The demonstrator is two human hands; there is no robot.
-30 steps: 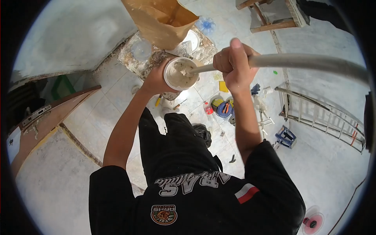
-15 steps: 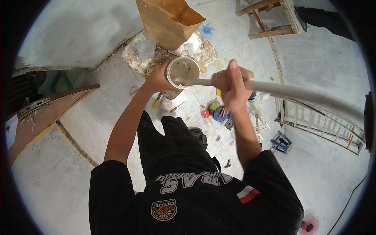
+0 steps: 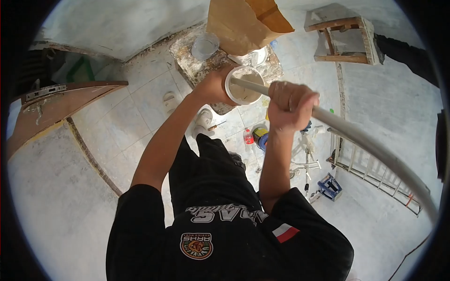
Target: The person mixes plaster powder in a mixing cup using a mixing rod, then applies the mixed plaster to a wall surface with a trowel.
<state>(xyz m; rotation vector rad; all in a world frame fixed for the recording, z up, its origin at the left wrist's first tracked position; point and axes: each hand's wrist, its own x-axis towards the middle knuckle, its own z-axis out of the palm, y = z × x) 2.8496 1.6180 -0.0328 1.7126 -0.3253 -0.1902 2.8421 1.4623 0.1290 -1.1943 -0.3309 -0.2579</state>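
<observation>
My left hand [image 3: 216,87] is wrapped round the side of a white plastic tub [image 3: 243,70]. Greyish-white paste lies inside the tub, whose mouth faces me. A long pale pole [image 3: 361,131] runs from the tub out to the right edge of view, appearing curved. Closed round the pole, my right hand [image 3: 293,105] grips it a short way from the tub. The pole's lower end is inside the tub, partly hidden. Just behind the tub is a paste-spattered stool or small table [image 3: 183,59], bearing a brown paper bag [image 3: 239,25] and a clear round container [image 3: 205,46].
A red-labelled bottle [image 3: 248,136] and a tin [image 3: 259,137] stand on the tiled floor. Farther right are a wooden stool [image 3: 341,58], a ladder [image 3: 370,175] and a blue step stool [image 3: 330,187]. At left is a brown door [image 3: 70,105].
My right hand has turned, its thumb no longer pointing up, and the pole now slants more steeply. The tub and left hand appear farther right as the view shifts.
</observation>
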